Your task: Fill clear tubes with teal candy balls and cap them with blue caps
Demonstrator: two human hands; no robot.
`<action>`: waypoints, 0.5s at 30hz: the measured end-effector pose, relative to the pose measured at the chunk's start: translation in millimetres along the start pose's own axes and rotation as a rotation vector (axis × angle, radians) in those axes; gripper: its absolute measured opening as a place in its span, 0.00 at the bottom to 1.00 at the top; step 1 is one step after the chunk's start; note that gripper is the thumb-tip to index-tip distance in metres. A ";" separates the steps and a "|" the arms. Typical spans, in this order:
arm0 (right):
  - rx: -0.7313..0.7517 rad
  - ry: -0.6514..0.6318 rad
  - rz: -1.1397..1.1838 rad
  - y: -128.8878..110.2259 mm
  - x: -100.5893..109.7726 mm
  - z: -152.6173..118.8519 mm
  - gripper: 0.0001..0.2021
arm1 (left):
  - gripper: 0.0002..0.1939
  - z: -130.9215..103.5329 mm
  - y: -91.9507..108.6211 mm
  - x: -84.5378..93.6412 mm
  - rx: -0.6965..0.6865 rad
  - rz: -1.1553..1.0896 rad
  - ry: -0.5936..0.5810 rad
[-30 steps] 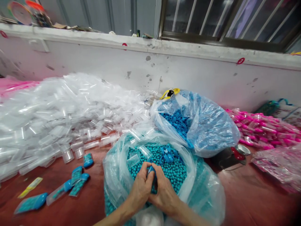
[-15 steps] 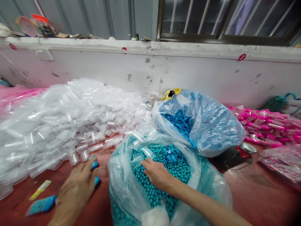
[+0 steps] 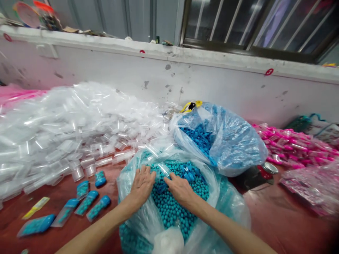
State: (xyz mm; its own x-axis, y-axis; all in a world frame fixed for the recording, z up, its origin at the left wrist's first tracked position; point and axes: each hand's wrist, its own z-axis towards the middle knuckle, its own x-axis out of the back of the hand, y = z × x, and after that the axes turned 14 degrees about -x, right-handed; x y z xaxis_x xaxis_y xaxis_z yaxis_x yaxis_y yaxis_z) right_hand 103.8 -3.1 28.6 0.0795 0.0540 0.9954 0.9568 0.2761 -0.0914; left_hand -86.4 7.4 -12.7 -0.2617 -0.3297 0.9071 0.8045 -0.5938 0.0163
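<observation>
A clear plastic bag (image 3: 132, 218) stands open on the red table, full of teal beads (image 3: 174, 208). My left hand (image 3: 143, 183) is over the bag's left rim, fingers apart and pointing away; a clear container lies near its fingertips. My right hand (image 3: 180, 188) reaches over the beads, thumb and fingers closed near the lower end of a clear tube (image 3: 164, 169). Blue caps (image 3: 189, 173) lie on the beads just beyond it. Left of the bag, several filled containers with blue caps (image 3: 87, 201) rest on the table.
Clear empty containers (image 3: 79, 130) are heaped at the left. Behind the beads sits a bag of blue caps (image 3: 238, 141). Pink packs (image 3: 299, 144) are piled at the right, near a metal-lidded object (image 3: 269, 168). A yellow item (image 3: 35, 208) lies at the left.
My left hand has moved right, from the table to the bag's rim. Filled containers that were under or near it now lie uncovered. My right hand remains over the beads.
</observation>
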 end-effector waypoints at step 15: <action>-0.106 -0.096 0.506 46.9 1.7 -25.9 0.10 | 0.10 34.8 28.6 26.7 0.206 -0.782 -0.227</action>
State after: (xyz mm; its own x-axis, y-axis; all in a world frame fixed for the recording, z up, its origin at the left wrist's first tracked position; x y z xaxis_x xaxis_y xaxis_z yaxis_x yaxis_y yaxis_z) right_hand 156.1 -14.9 26.7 0.5175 0.2444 0.8201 0.8290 0.0945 -0.5512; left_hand -51.8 7.1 26.6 -0.6885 0.2901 0.6647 0.5227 -0.4370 0.7320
